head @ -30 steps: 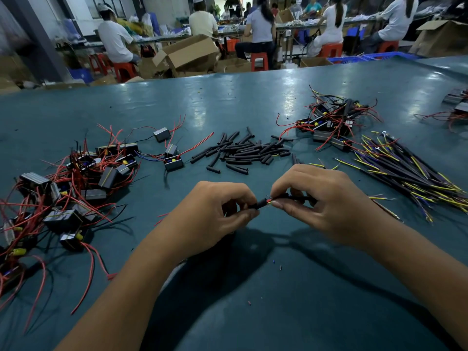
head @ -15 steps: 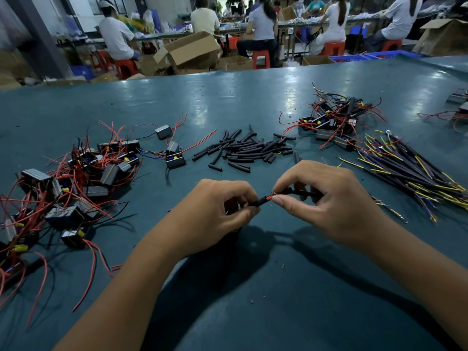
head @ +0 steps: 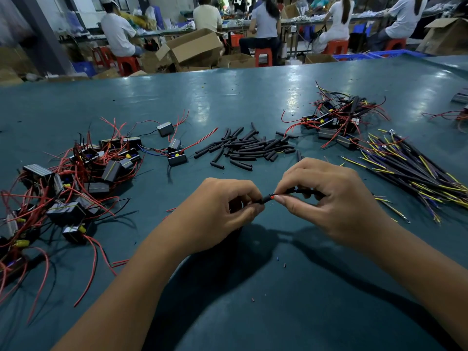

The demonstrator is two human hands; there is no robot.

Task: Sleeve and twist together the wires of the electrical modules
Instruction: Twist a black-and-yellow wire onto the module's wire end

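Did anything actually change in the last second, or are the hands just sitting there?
Very little. The right hand has slid slightly right along the black sleeved wire, baring a little more red at the joint, while the left hand keeps its pinch. Nothing was picked up or let go. The loose black sleeves and the module piles on the table lie as before.

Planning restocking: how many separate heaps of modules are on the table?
3: one large heap at the left, one smaller heap at the far right, and a third heap cut off by the right edge; more may lie out of view.
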